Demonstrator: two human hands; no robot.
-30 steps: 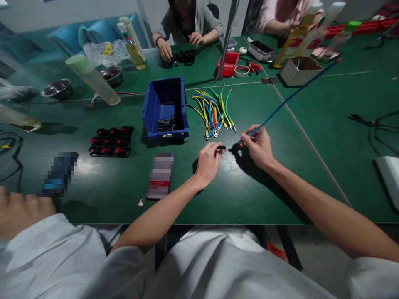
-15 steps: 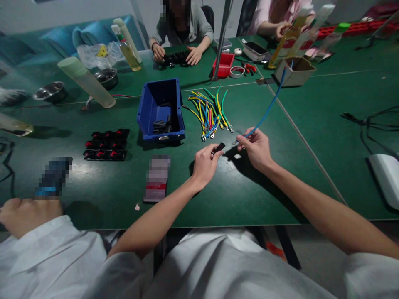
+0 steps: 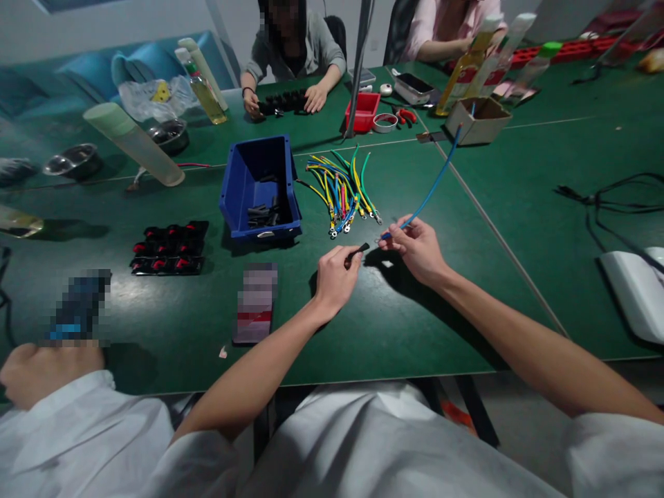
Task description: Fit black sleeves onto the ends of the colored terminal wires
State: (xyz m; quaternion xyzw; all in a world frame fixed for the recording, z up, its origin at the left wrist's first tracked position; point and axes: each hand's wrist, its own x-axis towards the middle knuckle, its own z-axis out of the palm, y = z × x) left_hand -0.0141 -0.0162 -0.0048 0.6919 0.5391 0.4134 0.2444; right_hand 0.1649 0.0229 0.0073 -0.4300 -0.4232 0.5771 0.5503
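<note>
At the frame's centre, the left hand pinches a short black tube; just right, the right hand grips a blue wire near one end; beyond them lie coloured wires, with a blue bin to their left

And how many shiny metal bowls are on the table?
2. The left bowl sits left of the tall bottle with the green cap. The right bowl is partly behind that bottle. More could be hiding behind other things.
</note>
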